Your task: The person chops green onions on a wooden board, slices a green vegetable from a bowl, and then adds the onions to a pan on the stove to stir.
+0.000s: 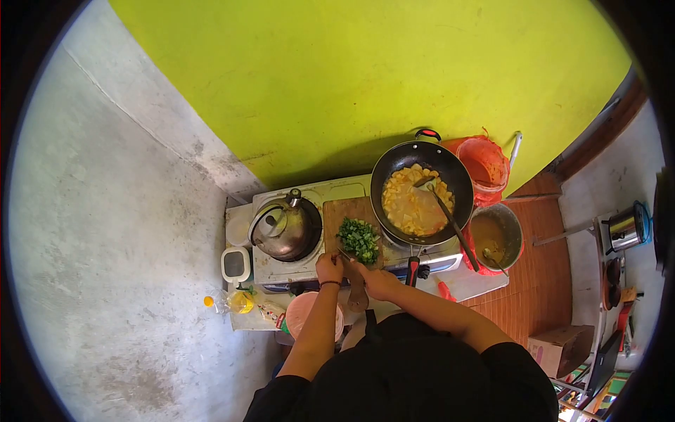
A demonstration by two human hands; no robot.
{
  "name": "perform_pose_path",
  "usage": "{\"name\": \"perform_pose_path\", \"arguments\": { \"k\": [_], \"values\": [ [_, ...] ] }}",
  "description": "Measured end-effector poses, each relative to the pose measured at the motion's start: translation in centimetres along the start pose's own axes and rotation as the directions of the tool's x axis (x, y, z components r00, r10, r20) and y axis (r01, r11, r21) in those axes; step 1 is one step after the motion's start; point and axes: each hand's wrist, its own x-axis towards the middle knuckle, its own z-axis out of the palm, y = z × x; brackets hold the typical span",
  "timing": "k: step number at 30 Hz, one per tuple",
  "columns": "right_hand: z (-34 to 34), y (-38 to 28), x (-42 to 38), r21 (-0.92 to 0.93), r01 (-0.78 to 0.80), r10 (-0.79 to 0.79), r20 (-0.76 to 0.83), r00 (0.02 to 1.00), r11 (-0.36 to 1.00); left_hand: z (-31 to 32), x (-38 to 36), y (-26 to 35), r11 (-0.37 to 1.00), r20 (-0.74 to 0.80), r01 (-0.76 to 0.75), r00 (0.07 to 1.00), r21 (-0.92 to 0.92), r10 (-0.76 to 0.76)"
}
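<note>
Chopped green leaves [358, 240] lie in a heap on a wooden cutting board [346, 209] between the kettle and the wok. At the board's front edge, my left hand [329, 269] is closed near the tip of a knife; what its fingers pinch is too small to make out. Close beside it on the right, my right hand [380, 283] has its fingers wrapped round something, seemingly the knife, though the grip is partly hidden. The board's brown handle [357, 299] extends below my hands.
A metal kettle [285, 228] stands left of the board. On the right, a wok [422, 151] holds food and a ladle [453, 225], its handle pointing forward. Beyond are a red bucket [485, 165] and a pot of liquid [490, 232]. An oil bottle [240, 302] lies at left.
</note>
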Motion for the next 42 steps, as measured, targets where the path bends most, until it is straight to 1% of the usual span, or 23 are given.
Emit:
{"name": "perform_pose_path", "arguments": {
  "k": [3, 6, 9, 12, 15, 17, 18, 21, 24, 25, 27, 30, 33, 36, 39, 42],
  "values": [
    [0.5, 0.4, 0.3, 0.018, 0.009, -0.009, -0.012, 1.0, 1.0, -0.1, 0.1, 0.0, 1.0, 0.025, 0.023, 0.999, -0.007, -0.023],
    [0.6, 0.4, 0.6, -0.026, -0.004, 0.004, 0.007, 1.0, 1.0, 0.1, 0.1, -0.5, 0.998, 0.02, 0.009, 1.0, -0.054, -0.008],
    [0.6, 0.1, 0.8, -0.1, 0.024, -0.025, -0.006, 1.0, 0.995, 0.1, 0.1, -0.6, 1.0, 0.018, 0.006, 1.0, -0.011, -0.006],
    [0.5, -0.1, 0.6, -0.128, 0.02, -0.02, 0.003, 1.0, 0.992, 0.0, 0.0, 0.0, 0.999, 0.007, 0.042, 0.999, -0.007, -0.041],
    [-0.4, -0.6, 0.0, -0.075, -0.01, 0.01, 0.009, 1.0, 0.997, 0.0, 0.3, 0.4, 0.994, 0.032, 0.112, 0.993, -0.005, -0.112],
    [0.6, 0.8, 0.3, 0.014, 0.002, -0.001, -0.049, 0.999, 1.0, 0.3, 0.6, 0.4, 0.982, 0.049, 0.187, 0.981, -0.037, -0.186],
    [0.2, 0.5, 0.1, 0.057, 0.01, -0.006, -0.079, 0.997, 0.998, 0.5, 0.7, 0.5, 0.973, 0.058, 0.224, 0.973, -0.055, -0.221],
    [-2.2, -0.5, -1.8, 0.052, -0.02, 0.023, -0.052, 0.998, 0.998, 0.6, 1.0, 1.2, 0.97, 0.036, 0.219, 0.976, -0.106, -0.216],
    [-3.2, -0.6, -2.9, -0.083, -0.031, 0.024, -0.086, 0.996, 0.996, 0.3, 0.5, 2.9, 0.944, -0.078, 0.097, 0.989, -0.316, -0.128],
    [-3.6, -0.9, -3.4, -0.116, -0.04, 0.025, -0.126, 0.992, 0.992, -0.2, 0.3, 3.6, 0.968, -0.091, -0.009, 0.996, -0.252, -0.014],
    [-4.3, -1.5, -4.2, -0.181, -0.059, 0.021, -0.203, 0.979, 0.982, -1.4, -0.4, 4.8, 0.968, -0.1, -0.222, 0.972, -0.116, 0.211],
    [-4.1, -1.1, -4.2, -0.263, -0.065, -0.007, -0.263, 0.965, 0.963, -2.5, -1.3, 6.2, 0.957, -0.066, -0.282, 0.958, -0.064, 0.278],
    [-4.1, -1.3, -4.4, -0.316, -0.097, 0.002, -0.289, 0.957, 0.944, -2.7, -1.5, 6.7, 0.932, -0.189, -0.361, 0.914, 0.02, 0.358],
    [-3.2, -0.4, -4.2, -0.35, -0.062, -0.055, -0.316, 0.947, 0.935, -3.4, -1.8, 7.3, 0.901, -0.032, -0.433, 0.902, -0.032, 0.432],
    [-2.9, 0.3, -4.3, -0.359, -0.062, -0.068, -0.337, 0.939, 0.931, -3.0, -1.6, 6.0, 0.884, 0.016, -0.467, 0.884, -0.031, 0.468],
    [-3.1, 0.6, -4.8, -0.39, -0.087, -0.055, -0.337, 0.94, 0.917, -2.9, -1.3, 6.1, 0.909, -0.016, -0.411, 0.911, 0.074, 0.413]
  ]
}}
